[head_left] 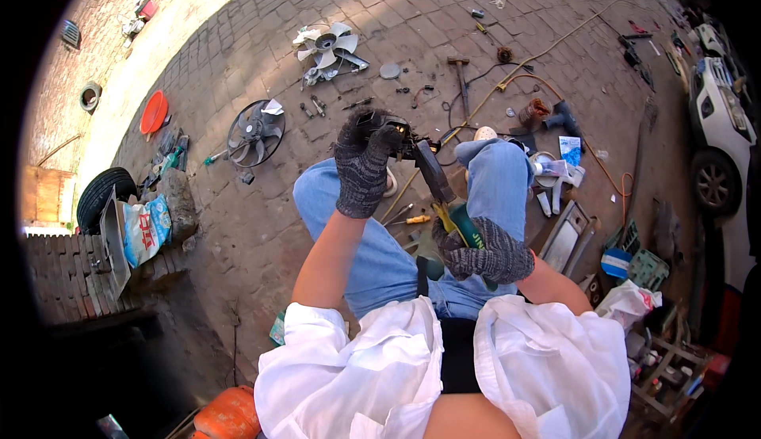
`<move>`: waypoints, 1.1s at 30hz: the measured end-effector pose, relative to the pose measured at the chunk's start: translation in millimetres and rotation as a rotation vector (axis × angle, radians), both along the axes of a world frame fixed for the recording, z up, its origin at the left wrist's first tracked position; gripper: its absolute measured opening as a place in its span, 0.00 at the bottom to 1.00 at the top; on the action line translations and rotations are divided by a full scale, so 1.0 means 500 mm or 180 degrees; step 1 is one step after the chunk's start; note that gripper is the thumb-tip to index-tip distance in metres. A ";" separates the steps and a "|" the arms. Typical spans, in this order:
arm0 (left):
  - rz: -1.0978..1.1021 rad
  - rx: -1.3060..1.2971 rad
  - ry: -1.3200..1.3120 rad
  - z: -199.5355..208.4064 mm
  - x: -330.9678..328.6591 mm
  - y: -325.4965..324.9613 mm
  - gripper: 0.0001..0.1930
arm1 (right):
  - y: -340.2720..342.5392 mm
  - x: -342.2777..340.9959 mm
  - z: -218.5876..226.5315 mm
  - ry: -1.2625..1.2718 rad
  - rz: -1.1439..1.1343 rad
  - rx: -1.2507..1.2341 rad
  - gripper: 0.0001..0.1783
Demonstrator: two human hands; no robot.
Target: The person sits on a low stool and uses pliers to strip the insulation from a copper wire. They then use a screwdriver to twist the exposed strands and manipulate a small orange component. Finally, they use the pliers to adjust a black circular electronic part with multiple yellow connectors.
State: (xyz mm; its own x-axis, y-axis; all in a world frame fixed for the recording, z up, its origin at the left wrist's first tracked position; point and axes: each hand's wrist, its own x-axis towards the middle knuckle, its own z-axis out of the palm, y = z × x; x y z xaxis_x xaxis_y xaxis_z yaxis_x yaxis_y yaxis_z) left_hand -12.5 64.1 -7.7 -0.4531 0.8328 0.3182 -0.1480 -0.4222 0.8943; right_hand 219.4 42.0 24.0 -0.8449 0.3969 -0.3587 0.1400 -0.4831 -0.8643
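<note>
In a dark knitted glove, my left hand (365, 162) is raised over my lap, its fingers closed round a dark mechanical part (404, 139) with small coppery bits. My right hand (491, 253), gloved alike, lies lower by my right thigh. It is wrapped round the grip of a green-and-yellow-handled tool (466, 229). A dark flat bar (434, 173) runs between the part and this tool; I cannot tell which of them it belongs to. On the ground between my legs is a screwdriver (417, 219) with a yellow handle.
A hammer (461, 82), cables, a white fan (326, 47) and a black round fan (255, 132) lie on the brick paving ahead. At left are an orange basin (154, 112) and a tyre (103, 197). A white car (717, 146) stands at right, near a green crate (648, 269).
</note>
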 end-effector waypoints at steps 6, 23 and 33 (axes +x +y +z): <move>-0.0023 -0.0761 -0.0146 0.029 0.043 -0.002 0.17 | -0.022 -0.005 0.002 -0.0697 -0.0251 0.1524 0.16; 0.0292 -0.2287 -0.1573 -0.288 0.059 0.098 0.14 | -0.012 -0.104 -0.266 -0.2392 -0.0353 0.2881 0.32; 0.0050 -0.2832 -0.2676 -0.349 0.083 0.120 0.17 | -0.012 -0.122 -0.252 -0.3089 -0.0261 0.2538 0.37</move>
